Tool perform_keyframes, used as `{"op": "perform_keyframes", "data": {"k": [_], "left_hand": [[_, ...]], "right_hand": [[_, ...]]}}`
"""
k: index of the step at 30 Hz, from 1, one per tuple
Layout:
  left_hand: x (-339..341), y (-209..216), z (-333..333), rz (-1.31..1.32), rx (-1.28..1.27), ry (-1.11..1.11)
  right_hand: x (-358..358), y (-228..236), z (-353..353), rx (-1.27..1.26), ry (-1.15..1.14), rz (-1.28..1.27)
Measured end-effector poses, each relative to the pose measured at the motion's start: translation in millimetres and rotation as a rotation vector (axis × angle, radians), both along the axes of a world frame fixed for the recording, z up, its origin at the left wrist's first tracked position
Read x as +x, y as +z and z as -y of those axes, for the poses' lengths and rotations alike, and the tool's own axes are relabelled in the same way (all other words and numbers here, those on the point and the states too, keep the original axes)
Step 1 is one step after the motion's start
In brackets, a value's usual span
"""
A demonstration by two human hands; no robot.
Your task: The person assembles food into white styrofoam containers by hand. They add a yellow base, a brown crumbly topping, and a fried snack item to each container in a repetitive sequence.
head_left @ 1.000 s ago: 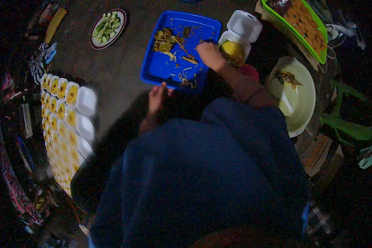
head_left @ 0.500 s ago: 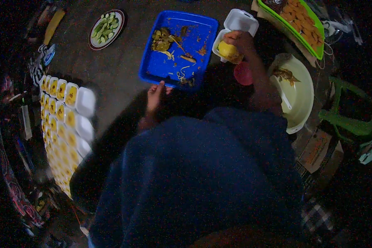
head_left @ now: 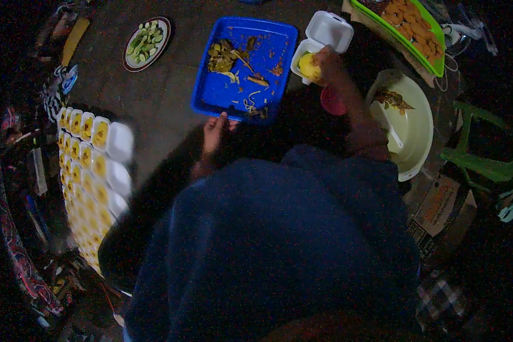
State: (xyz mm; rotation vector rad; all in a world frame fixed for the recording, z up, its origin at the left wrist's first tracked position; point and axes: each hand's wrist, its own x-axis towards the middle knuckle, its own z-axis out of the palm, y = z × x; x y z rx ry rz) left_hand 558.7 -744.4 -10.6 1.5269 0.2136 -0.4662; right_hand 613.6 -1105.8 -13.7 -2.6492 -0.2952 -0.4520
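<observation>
Workspace seen from above, with places given relative to the blue tray [head_left: 219,94]. Your left hand [head_left: 214,131] is at the tray's near edge, closed on the rim with the thumb on top. Inside the tray lie a leafy clump [head_left: 221,60], a brown stick-like piece [head_left: 257,81], pale strands [head_left: 252,102] and scattered crumbs. Just right of the tray stands a white foam box [head_left: 329,31], its lid open, holding a yellow mound [head_left: 309,66]. Your right hand [head_left: 328,60] is at the right side of this mound; its fingers are partly hidden and dark, so you cannot tell how far they are open or whether they hold anything. A pink round object [head_left: 332,101] lies right of the tray's near end. Farther right are a pale basin [head_left: 423,122] containing a white utensil [head_left: 395,135] and brown leaves [head_left: 394,101], and, beyond, a green tray [head_left: 439,67] of orange-brown pieces. Left of the blue tray are a plate [head_left: 166,37] of sliced green vegetable and, nearer you, rows of filled foam boxes [head_left: 119,142].
</observation>
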Motion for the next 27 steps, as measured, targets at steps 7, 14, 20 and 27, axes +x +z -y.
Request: {"op": "perform_keyframes", "data": {"k": [7, 14, 20, 27], "left_hand": [[4, -7, -4, -0.009, -0.004, 0.025], [0, -4, -3, -0.057, -0.041, 0.052], [2, -9, -10, -0.012, -0.053, 0.010], [-1, 0, -7, -0.007, -0.010, 0.027]], "right_hand": [[12, -2, 2, 0.166, -0.002, -0.056], [0, 34, -3, 0.382, -0.158, -0.206], [12, 8, 9, 0.276, -0.094, -0.086], [3, 73, -46, 0.638, -0.119, -0.209]]}}
